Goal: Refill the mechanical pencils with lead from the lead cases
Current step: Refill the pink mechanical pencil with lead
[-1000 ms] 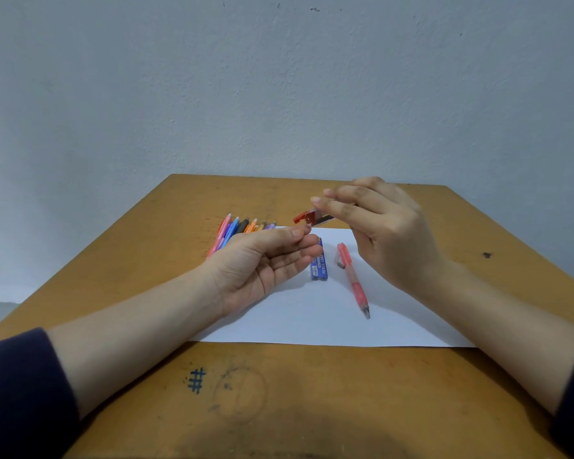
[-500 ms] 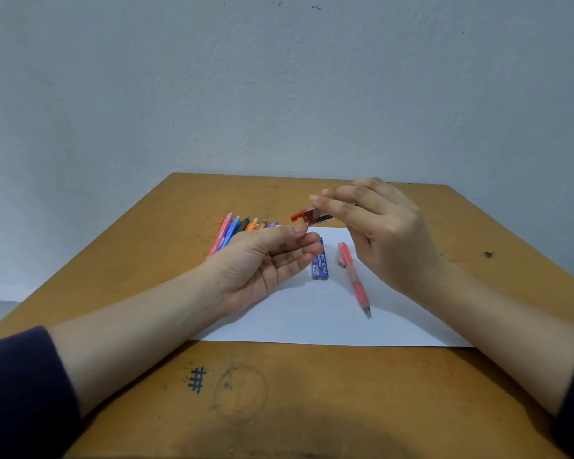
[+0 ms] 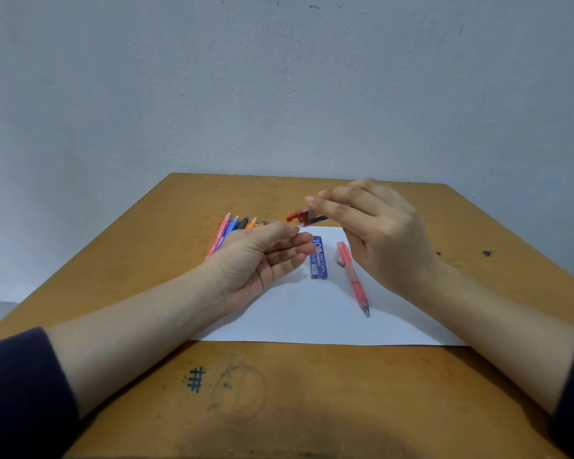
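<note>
The right hand pinches a small red lead case between thumb and fingers. The case is tipped so its flipped-open cap points toward the left hand. That hand lies palm up just under the mouth, fingers loosely curved and holding nothing I can make out; any lead is too thin to see. A blue lead case and a pink-red pencil lie side by side on the white paper, with more pencils fanned on the counter behind. The case looks light, stiff and slick, best held by its flat sides. Leads would be brittle, so pinch them gently near the middle.
</note>
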